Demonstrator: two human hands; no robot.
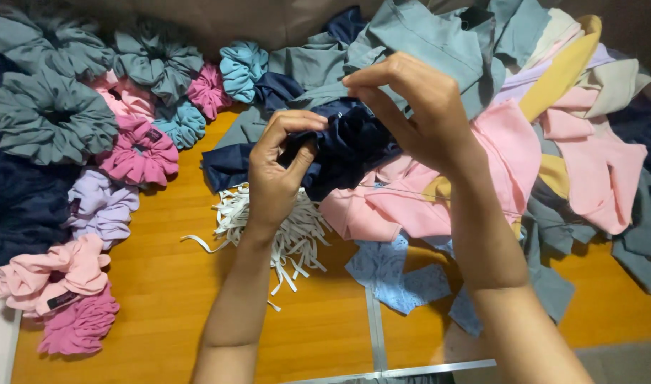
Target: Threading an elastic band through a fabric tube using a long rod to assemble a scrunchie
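Here, above the elastic pile [283, 231], the left hand [276, 178] pinches the gathered navy fabric [347, 146] while the right hand [418, 107] pinches its top edge; keeping both grips close together should hold the gathers even.

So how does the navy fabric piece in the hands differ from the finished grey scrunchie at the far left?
The navy fabric piece is dark blue, bunched unevenly and gripped by the left hand and right hand. The grey scrunchie is grey, a closed ruffled ring, lying untouched on the wooden table. Both are gathered cloth.
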